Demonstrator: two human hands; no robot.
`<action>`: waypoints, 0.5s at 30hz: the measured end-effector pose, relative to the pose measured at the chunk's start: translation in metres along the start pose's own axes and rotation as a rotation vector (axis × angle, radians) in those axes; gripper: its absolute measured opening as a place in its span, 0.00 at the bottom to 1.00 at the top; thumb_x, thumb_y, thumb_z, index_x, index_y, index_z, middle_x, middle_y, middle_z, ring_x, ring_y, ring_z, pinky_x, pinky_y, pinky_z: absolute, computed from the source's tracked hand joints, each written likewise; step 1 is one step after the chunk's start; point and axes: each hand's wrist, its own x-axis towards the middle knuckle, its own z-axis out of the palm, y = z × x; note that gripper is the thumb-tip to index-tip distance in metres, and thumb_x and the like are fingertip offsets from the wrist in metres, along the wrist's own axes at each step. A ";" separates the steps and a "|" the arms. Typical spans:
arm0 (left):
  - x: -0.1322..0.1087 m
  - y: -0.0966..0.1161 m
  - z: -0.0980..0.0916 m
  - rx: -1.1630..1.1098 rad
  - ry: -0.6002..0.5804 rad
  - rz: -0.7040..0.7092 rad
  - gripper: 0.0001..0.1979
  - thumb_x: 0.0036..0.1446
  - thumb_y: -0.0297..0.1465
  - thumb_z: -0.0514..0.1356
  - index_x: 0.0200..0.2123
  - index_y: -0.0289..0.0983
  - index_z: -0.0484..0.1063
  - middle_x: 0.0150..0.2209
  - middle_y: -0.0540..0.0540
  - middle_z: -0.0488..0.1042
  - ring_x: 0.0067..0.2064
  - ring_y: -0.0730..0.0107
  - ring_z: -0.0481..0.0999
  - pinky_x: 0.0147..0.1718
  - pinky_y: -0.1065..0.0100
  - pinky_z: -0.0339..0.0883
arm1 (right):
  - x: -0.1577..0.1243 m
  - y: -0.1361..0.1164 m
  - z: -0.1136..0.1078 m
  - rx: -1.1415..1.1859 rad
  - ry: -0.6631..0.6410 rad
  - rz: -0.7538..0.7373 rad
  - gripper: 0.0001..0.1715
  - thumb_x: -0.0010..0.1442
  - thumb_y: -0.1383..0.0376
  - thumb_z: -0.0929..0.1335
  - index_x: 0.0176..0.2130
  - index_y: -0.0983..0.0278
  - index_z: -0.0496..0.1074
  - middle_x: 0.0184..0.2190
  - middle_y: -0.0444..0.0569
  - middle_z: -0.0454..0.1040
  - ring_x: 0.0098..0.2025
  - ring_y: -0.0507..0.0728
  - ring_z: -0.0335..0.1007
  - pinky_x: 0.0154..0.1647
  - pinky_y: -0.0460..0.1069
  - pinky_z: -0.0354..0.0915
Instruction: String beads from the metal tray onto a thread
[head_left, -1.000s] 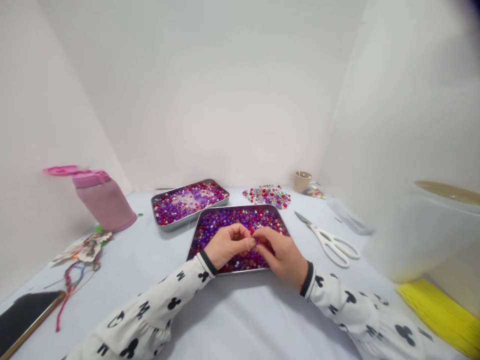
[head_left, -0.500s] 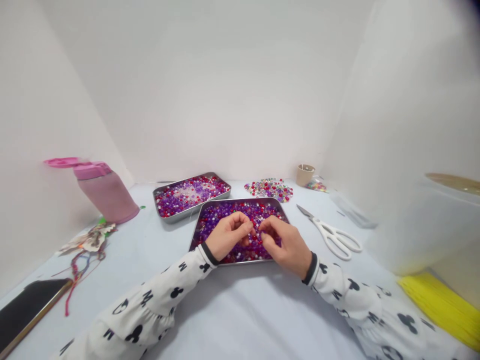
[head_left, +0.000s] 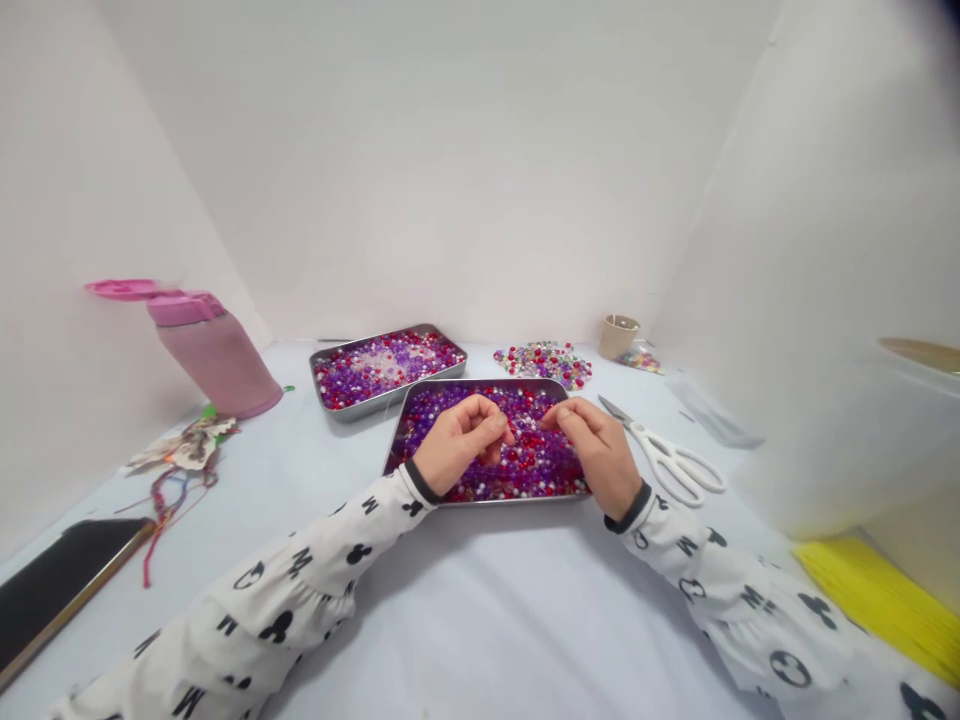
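Note:
A metal tray [head_left: 480,501] full of purple, red and clear beads [head_left: 525,465] lies in front of me. Over its left half, my left hand [head_left: 466,440] is closed, thumb pinched against the forefinger; what sits in the pinch is too small to make out. My right hand [head_left: 600,445] hovers at the tray's right side with thumb and forefinger pressed together. Anything between those fingertips is also too small to name. The two hands are apart, with beads showing between them.
Behind stands a second bead tray [head_left: 360,408], with a loose bead pile [head_left: 544,362] and a small beige cup [head_left: 618,338] to its right. White-handled scissors [head_left: 675,465] lie right. On the left are a pink bottle [head_left: 217,360], coloured threads [head_left: 169,500] and a phone [head_left: 67,580].
My right hand has moved right and slightly up, away from my left hand, widening the gap. My left hand keeps its pinch over the tray. The whole view has shifted a little.

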 end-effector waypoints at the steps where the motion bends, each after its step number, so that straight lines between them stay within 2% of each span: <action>1: 0.000 0.000 0.000 0.001 -0.001 -0.001 0.12 0.53 0.36 0.58 0.28 0.35 0.59 0.26 0.50 0.71 0.21 0.80 0.65 0.22 0.74 0.60 | -0.001 0.000 0.000 -0.005 0.005 -0.008 0.13 0.59 0.63 0.60 0.29 0.62 0.70 0.27 0.44 0.73 0.35 0.55 0.68 0.38 0.49 0.62; 5: -0.001 0.002 0.002 0.008 -0.025 -0.007 0.12 0.53 0.36 0.59 0.28 0.34 0.60 0.26 0.51 0.70 0.21 0.81 0.65 0.23 0.74 0.60 | -0.005 -0.001 0.003 -0.038 -0.021 -0.111 0.11 0.60 0.63 0.60 0.35 0.62 0.71 0.32 0.46 0.73 0.36 0.54 0.68 0.40 0.49 0.62; 8: -0.002 0.002 0.003 0.017 -0.048 -0.008 0.12 0.52 0.36 0.60 0.28 0.34 0.61 0.25 0.52 0.68 0.22 0.81 0.65 0.23 0.74 0.59 | -0.008 -0.003 0.005 -0.101 -0.102 -0.283 0.10 0.59 0.66 0.62 0.40 0.61 0.71 0.36 0.47 0.73 0.40 0.55 0.67 0.44 0.51 0.61; 11: -0.002 0.001 0.003 0.040 -0.063 -0.010 0.13 0.50 0.36 0.61 0.28 0.33 0.62 0.23 0.53 0.66 0.22 0.81 0.64 0.23 0.75 0.58 | -0.010 -0.003 0.008 -0.164 -0.182 -0.412 0.11 0.57 0.69 0.64 0.42 0.61 0.70 0.36 0.48 0.73 0.40 0.56 0.66 0.45 0.52 0.61; 15: -0.002 0.000 0.001 0.078 -0.070 0.003 0.12 0.52 0.37 0.59 0.29 0.34 0.63 0.25 0.51 0.69 0.24 0.79 0.65 0.25 0.74 0.60 | -0.011 -0.002 0.009 -0.156 -0.185 -0.366 0.09 0.58 0.69 0.63 0.39 0.61 0.70 0.34 0.47 0.73 0.37 0.55 0.67 0.40 0.50 0.63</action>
